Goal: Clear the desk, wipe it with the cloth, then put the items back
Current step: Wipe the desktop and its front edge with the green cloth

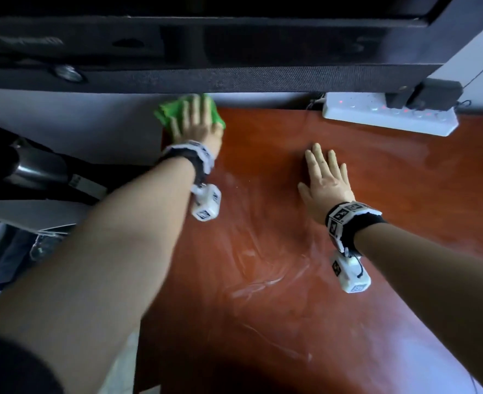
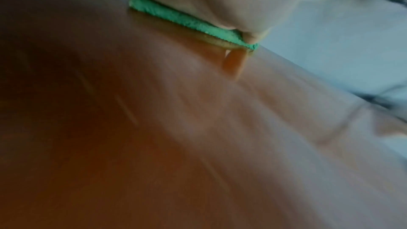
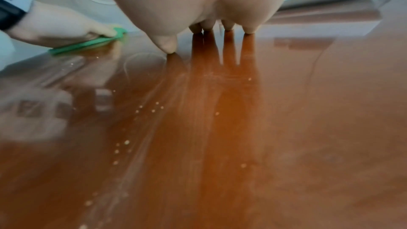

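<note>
The bare left forearm (image 1: 98, 245) fills the near corner of the head view, reaching forward with a marker-printed wristband (image 1: 190, 156) at its end. Beyond the band, the left hand (image 1: 196, 123) lies flat with its fingers straight, pressing down on a folded green cloth (image 1: 166, 112) — the cloth is sandwiched between the palm and the reddish-brown desk (image 1: 263, 280), at the desk's far left corner. The left wrist view shows the cloth's edge (image 2: 187, 20) squeezed thin under the heel of the hand, though that picture is blurred. Green folds stick out past the fingertips and to the left of the hand.

To the right of that hand, well apart from the cloth, the right hand (image 1: 324, 180) rests open on the desk, fingers spread and straight, holding nothing. In the right wrist view its fingertips (image 3: 249, 30) and thumb touch the glossy surface and are mirrored in it. Pale smear streaks (image 1: 257, 282) and small specks (image 3: 126, 142) mark the wood on the near side of both hands.

Farther out, beyond and to the right of the right hand, a white power strip (image 1: 388, 116) lies along the desk's back edge — a black adapter (image 1: 433, 93) is plugged in at its right end. A dark screen (image 1: 206, 38) hangs above the far edge.
</note>
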A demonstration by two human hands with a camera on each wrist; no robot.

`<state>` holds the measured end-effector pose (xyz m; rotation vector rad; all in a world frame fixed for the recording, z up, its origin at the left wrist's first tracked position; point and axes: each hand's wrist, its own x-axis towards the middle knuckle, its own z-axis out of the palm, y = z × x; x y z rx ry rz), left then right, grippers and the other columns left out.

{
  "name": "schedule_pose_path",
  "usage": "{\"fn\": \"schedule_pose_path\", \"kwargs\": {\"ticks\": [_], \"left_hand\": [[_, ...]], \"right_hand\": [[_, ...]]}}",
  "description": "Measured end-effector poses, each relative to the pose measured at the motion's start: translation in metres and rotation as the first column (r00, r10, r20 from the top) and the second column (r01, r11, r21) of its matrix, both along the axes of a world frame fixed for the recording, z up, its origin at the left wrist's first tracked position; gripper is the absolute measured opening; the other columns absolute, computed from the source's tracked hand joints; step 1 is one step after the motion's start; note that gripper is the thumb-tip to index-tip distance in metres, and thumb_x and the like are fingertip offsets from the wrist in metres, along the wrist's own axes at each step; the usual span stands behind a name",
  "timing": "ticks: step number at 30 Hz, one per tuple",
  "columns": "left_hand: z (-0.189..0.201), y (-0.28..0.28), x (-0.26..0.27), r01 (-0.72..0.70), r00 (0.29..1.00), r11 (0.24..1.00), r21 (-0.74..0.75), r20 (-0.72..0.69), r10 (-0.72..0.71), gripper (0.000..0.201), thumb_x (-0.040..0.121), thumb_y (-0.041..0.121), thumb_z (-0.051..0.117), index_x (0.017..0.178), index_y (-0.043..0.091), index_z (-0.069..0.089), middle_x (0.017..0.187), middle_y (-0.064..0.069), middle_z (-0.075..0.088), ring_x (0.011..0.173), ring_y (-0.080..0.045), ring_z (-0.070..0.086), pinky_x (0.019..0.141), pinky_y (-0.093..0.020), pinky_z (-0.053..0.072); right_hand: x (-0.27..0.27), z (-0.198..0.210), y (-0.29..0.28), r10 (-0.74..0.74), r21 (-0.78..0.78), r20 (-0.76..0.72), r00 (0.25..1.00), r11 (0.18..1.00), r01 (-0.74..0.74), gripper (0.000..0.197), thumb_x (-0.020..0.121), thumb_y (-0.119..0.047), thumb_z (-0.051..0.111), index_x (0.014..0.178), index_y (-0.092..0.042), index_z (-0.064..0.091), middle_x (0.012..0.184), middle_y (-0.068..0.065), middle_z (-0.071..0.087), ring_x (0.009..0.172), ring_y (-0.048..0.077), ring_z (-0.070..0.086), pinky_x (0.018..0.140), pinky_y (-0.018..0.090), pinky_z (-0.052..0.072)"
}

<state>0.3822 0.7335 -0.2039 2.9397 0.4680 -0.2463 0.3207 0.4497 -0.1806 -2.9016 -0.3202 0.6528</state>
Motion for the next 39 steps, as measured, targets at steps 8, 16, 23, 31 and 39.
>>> {"fn": "schedule_pose_path", "kwargs": {"ticks": [8, 16, 23, 31, 39], "left_hand": [[0.010, -0.042, -0.092, 0.102, 0.992, 0.994, -0.030, -0.074, -0.104, 0.068, 0.095, 0.046, 0.020, 0.157, 0.022, 0.005, 0.165, -0.001, 0.000, 0.151, -0.024, 0.004, 0.119, -0.054, 0.007], [0.015, -0.074, -0.096, 0.216, 0.960, 0.976, -0.036, -0.173, -0.219, 0.069, 0.100, 0.047, 0.027, 0.155, 0.029, -0.012, 0.162, 0.007, -0.019, 0.150, -0.018, -0.012, 0.120, -0.051, -0.002], [0.008, -0.105, -0.020, 0.214, 0.972, 0.975, -0.057, -0.084, -0.218, 0.069, 0.098, 0.046, 0.035, 0.157, 0.028, 0.004, 0.164, 0.005, -0.003, 0.151, -0.021, 0.000, 0.119, -0.052, 0.002], [0.014, -0.068, -0.190, 0.273, 0.927, 0.960, -0.066, -0.246, -0.281, 0.071, 0.089, 0.054, 0.004, 0.154, 0.033, -0.013, 0.160, 0.011, -0.021, 0.150, -0.016, -0.012, 0.119, -0.047, -0.005], [0.011, -0.042, -0.091, 0.170, 0.970, 0.983, -0.070, -0.165, -0.180, 0.066, 0.100, 0.045, 0.027, 0.155, 0.032, -0.008, 0.162, 0.009, -0.018, 0.150, -0.016, -0.011, 0.120, -0.049, -0.003]], "right_hand": [[-0.003, -0.002, -0.002, 0.025, -0.024, 0.008, 1.000, 0.999, -0.025, 0.071, 0.101, -0.038, 0.033, 0.157, -0.020, -0.007, 0.163, -0.005, -0.018, 0.150, 0.027, -0.011, 0.122, 0.047, -0.001], [-0.002, -0.001, -0.001, 0.032, -0.018, 0.018, 0.999, 0.999, -0.032, 0.071, 0.101, -0.036, 0.034, 0.157, -0.019, -0.006, 0.163, -0.004, -0.017, 0.150, 0.028, -0.010, 0.122, 0.047, 0.000], [-0.002, -0.004, -0.003, 0.019, 0.008, 0.027, 0.999, 1.000, -0.019, 0.071, 0.101, -0.037, 0.036, 0.157, -0.020, -0.004, 0.163, -0.005, -0.016, 0.150, 0.026, -0.011, 0.121, 0.047, -0.002], [-0.005, 0.008, 0.002, -0.006, 0.000, -0.011, 1.000, 1.000, 0.006, 0.069, 0.101, -0.034, 0.037, 0.157, -0.018, -0.001, 0.163, -0.003, -0.015, 0.151, 0.027, -0.010, 0.122, 0.049, 0.001], [-0.056, 0.014, 0.006, -0.038, 0.033, -0.066, 0.997, 0.999, 0.040, 0.071, 0.099, -0.027, 0.040, 0.157, -0.018, 0.000, 0.163, -0.001, -0.015, 0.150, 0.025, -0.011, 0.122, 0.047, 0.000]]}}
